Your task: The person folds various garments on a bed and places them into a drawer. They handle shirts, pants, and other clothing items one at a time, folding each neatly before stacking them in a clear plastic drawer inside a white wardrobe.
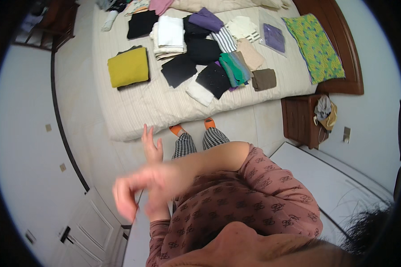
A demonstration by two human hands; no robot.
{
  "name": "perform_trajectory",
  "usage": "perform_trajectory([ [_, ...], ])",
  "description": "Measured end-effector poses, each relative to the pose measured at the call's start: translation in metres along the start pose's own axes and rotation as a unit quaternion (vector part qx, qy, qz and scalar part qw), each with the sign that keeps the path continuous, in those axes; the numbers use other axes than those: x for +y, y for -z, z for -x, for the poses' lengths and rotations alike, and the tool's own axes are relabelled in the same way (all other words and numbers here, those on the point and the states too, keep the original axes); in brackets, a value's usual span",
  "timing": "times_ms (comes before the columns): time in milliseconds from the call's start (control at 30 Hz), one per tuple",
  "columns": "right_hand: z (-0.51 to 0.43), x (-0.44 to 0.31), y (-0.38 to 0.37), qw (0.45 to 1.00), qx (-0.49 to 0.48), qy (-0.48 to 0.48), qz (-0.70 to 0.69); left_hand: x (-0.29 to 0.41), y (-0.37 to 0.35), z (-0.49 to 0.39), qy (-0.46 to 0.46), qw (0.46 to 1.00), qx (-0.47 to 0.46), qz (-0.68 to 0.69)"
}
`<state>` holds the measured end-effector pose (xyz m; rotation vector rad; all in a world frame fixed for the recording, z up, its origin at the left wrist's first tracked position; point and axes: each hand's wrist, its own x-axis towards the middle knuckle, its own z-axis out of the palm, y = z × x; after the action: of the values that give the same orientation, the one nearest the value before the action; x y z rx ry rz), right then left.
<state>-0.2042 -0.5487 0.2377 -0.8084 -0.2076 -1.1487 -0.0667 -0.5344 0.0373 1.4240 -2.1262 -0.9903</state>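
My left hand [152, 147] is raised near the bed's front edge, its fingers spread and nothing in it. My right hand [142, 187], blurred, crosses over my left forearm with its fingers loosely bent and parted; nothing shows in it. Beyond them lies a bed with a striped, cream-coloured cover [127, 113]. A folded mustard-yellow cloth [128, 66] tops a dark pile at the left. A folded white cloth [170, 31] lies on a cream stack, beside folded black garments [204, 51]. Farther right are a green-and-grey striped bundle [234, 69] and a folded brown cloth [264, 79].
A purple garment in a clear bag [274, 38] lies near the green patterned pillow [315, 48] by the wooden headboard [342, 50]. A wooden nightstand [300, 120] stands right, with a bag beside it. Loose clothes lie at the far left. A white door [90, 227] is at lower left.
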Motion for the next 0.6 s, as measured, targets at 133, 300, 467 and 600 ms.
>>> perform_trajectory([
  [133, 0.077, 0.027, 0.098, 0.908, 0.385, -0.106, 0.121, -0.021, 0.001, -0.026, 0.072, 0.987, -0.066, 0.129],
  [300, 0.254, 0.014, 0.181, 0.663, 0.742, -0.059, 0.085, -0.022, -0.023, -0.051, 0.005, 0.993, -0.114, -0.002],
  [467, 0.387, -0.032, 0.217, 0.55, 0.835, -0.02, 0.013, -0.002, -0.063, -0.068, 0.004, 0.99, -0.143, -0.002],
  [600, 0.437, -0.063, 0.261, 0.492, 0.87, -0.023, -0.005, 0.016, -0.095, -0.077, 0.049, 0.989, -0.139, 0.018],
])
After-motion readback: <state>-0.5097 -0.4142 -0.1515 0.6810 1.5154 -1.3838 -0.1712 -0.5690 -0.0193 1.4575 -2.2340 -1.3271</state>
